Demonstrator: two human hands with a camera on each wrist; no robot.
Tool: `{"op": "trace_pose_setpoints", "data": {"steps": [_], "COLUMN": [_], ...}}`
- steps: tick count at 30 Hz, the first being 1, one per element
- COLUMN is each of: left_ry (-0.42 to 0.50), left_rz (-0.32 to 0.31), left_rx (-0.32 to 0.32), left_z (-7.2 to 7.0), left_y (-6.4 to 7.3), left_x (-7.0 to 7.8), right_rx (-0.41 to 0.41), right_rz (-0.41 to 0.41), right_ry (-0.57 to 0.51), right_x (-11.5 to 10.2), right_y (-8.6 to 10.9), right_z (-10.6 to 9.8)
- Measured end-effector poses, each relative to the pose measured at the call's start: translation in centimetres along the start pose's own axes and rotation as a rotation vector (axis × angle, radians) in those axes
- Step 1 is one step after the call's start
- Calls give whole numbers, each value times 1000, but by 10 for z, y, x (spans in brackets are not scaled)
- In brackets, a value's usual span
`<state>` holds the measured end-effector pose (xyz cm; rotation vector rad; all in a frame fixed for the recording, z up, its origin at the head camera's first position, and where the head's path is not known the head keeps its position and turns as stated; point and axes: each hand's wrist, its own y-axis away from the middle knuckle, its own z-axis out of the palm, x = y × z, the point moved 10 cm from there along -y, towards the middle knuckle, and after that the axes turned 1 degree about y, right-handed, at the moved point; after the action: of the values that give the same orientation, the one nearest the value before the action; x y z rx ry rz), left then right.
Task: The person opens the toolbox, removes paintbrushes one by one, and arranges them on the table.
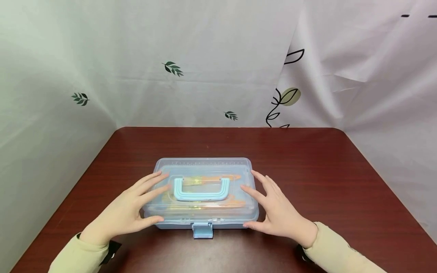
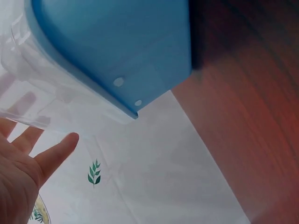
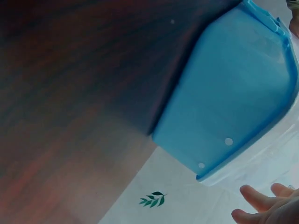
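Note:
A plastic storage box (image 1: pixel 205 212) with a clear lid and a blue base sits near the front of the table. Its light blue handle (image 1: pixel 201 196) lies folded flat on the lid, and the front latch (image 1: pixel 203 230) sticks out toward me. Through the lid show long orange and yellow things, too blurred to name. My left hand (image 1: pixel 128 210) spreads its straight fingers over the box's left side. Over the right side my right hand (image 1: pixel 273 206) does likewise. Whether the fingertips touch the lid, I cannot tell. Both wrist views show the blue side walls (image 2: pixel 131 42) (image 3: pixel 229 88).
The dark red wooden table (image 1: pixel 290 151) has rounded far corners. Pale cloth (image 1: pixel 136 98) with leaf prints hangs behind it and along both sides. Table surface extends beyond the box and to its left and right.

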<state>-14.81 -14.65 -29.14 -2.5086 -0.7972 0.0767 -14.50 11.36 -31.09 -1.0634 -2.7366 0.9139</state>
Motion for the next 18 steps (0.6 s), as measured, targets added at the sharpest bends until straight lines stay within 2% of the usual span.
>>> {"op": "trace_pose_setpoints", "data": {"steps": [8, 18], "left_ry": [54, -4], "left_rz": [11, 22], "left_rx": [17, 26], "left_z": [3, 4], "left_y": [4, 5], "left_x": [5, 10], "right_rx": [32, 44], "right_rz": [9, 18], "right_ry": [8, -14], "right_x": [1, 1], "right_y": [5, 5], "right_z": [2, 5]}}
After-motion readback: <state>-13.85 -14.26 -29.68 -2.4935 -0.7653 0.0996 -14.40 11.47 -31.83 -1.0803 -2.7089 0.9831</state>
